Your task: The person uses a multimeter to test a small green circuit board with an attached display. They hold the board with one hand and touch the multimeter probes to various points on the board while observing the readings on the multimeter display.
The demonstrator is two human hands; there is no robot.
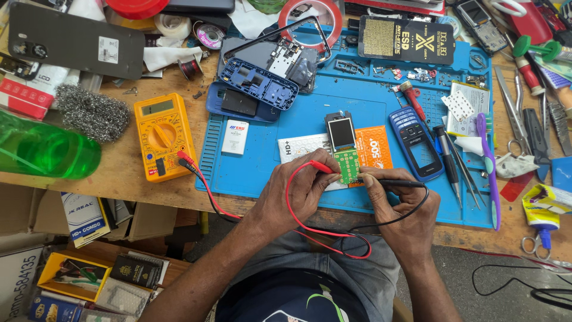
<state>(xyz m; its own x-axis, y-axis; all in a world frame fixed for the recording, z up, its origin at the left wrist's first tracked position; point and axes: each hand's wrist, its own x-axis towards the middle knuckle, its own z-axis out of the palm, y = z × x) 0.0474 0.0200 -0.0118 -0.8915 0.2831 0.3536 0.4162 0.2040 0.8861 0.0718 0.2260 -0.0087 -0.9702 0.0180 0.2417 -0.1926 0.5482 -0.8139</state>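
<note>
Both hands sit at the near edge of the blue mat [262, 179], forearms coming up from the lap. Left hand [296, 194] pinches the red probe [322, 167] between thumb and fingers, tip down on the left edge of the green circuit board [347, 166]. Right hand [400, 206] pinches the black probe [393, 182] pen-style, tip at the board's right edge. Board lies flat on the mat with its small screen [342, 133] attached at the far end, resting partly on a white and orange packet [372, 149]. Red lead [202, 182] and black lead loop back over the table edge to the yellow multimeter [162, 136], which lies on the wooden bench left of the mat; its display is too small to read.

To probe well, as I judge it: hold both tips steady on separate pads, wrists braced on the mat, light pressure so the loose board does not slide off the packet. Tips must not bridge neighbouring contacts. The slack red loop near the left wrist could tug the probe; keep it free.

Nearby: blue phone shell [415, 143] just right of the board, tweezers [462, 173] and a purple toothbrush [488, 167] beyond, white battery [236, 137] on the left of the mat.
</note>
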